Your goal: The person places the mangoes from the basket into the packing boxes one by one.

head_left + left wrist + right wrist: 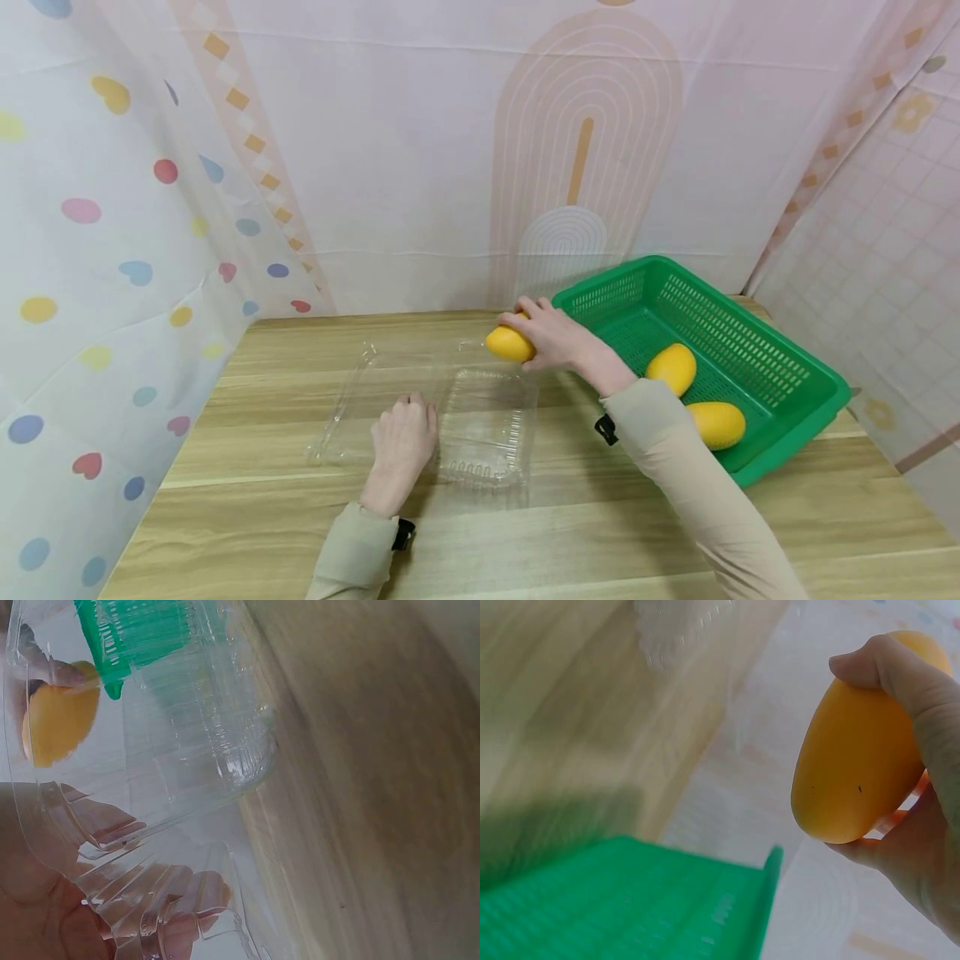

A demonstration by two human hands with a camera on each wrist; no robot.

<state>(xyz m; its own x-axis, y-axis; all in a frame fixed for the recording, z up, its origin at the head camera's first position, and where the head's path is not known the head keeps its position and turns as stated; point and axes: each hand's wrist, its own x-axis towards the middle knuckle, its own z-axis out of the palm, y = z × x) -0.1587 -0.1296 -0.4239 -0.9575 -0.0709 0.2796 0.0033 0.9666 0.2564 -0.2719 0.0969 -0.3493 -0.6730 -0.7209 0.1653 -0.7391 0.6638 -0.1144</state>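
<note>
My right hand point(552, 336) grips a yellow mango point(859, 754), thumb on one side and fingers on the other. It holds the fruit above the far end of a clear plastic clamshell box point(483, 425), which lies unfolded on the wooden table. At the fold between the box's lid point(382, 392) and base, my left hand point(405, 437) pinches the plastic. Through the clear wall in the left wrist view, the fingers point(176, 900) show bent at that fold. Two more mangoes, one upper point(672, 369) and one lower point(717, 424), lie in a green basket.
The green slatted basket point(795, 367) stands on the right of the table, partly behind my right forearm. A patterned cloth point(405, 167) hangs along the table's back edge, with more cloth at both sides. Bare wood point(247, 500) lies left of the box.
</note>
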